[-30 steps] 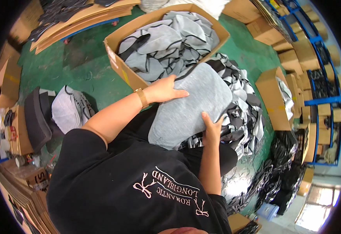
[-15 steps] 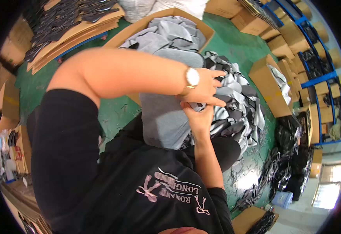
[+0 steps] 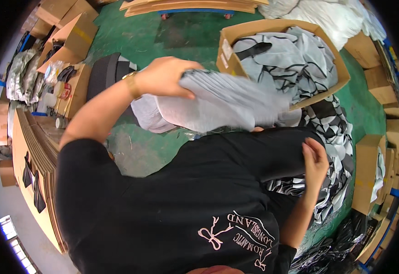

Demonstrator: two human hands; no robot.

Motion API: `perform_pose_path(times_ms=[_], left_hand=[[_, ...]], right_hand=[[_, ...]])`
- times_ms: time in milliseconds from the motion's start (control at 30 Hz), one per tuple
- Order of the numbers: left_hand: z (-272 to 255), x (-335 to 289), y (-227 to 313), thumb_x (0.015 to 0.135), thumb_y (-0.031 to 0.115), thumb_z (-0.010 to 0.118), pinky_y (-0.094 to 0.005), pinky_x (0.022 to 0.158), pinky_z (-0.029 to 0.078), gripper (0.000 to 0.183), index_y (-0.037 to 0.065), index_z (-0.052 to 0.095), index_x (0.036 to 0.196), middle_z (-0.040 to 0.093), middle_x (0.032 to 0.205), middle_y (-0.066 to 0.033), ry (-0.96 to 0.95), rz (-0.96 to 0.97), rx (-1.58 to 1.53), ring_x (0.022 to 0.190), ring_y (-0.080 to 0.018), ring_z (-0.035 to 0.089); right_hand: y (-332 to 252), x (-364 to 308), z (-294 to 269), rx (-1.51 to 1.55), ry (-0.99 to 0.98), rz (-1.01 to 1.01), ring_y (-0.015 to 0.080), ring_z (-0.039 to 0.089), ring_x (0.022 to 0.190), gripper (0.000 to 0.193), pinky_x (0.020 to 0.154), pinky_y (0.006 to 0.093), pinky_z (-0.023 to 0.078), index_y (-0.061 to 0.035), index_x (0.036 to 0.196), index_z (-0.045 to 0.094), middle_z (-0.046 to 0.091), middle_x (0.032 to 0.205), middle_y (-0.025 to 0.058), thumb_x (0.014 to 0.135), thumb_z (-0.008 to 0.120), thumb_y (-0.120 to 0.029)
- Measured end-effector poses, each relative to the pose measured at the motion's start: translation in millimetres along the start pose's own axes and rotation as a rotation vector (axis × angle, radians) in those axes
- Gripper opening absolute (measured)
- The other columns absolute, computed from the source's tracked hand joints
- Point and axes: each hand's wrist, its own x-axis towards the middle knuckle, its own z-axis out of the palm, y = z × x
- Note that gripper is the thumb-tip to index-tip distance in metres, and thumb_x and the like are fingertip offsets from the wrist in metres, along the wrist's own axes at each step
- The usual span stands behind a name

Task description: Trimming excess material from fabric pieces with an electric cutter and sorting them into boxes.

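One grey fabric stack point(image 3: 222, 102) gripped in left hand point(image 3: 174, 78); right hand point(image 3: 316, 159) empty, loosely uncurled.

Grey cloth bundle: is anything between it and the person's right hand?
Yes: in this view, the person's black-clothed bent leg lies between the right hand and the grey cloth bundle. Nothing visible blocks the left hand, which already grips it.
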Motion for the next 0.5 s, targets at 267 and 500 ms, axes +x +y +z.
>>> perform_pose_path(times_ms=[267,500], left_hand=[[62,-128,-148,0.067,0.026,0.081,-0.0378,0.095,0.042,0.068,0.000,0.053,0.123,0.060,0.118,-0.0106,0.545,-0.792,-1.179,0.107,-0.0266,0.057],[198,-159,-255,0.066,0.033,0.082,-0.0430,0.102,0.034,0.091,0.000,0.037,0.137,0.051,0.131,-0.0155,0.430,-1.521,-0.978,0.120,-0.0322,0.047]], right_hand=[[27,-6,-55,-0.086,0.147,0.146,0.0091,0.061,0.078,0.024,0.065,0.0199,0.048,0.0001,0.114,0.058,0.065,0.096,0.0060,0.092,0.058,-0.010],[30,-23,-68,-0.206,0.200,0.238,0.0082,0.060,0.076,0.023,0.063,0.0197,0.048,-0.0007,0.112,0.059,0.065,0.091,0.0033,0.092,0.058,-0.012]])
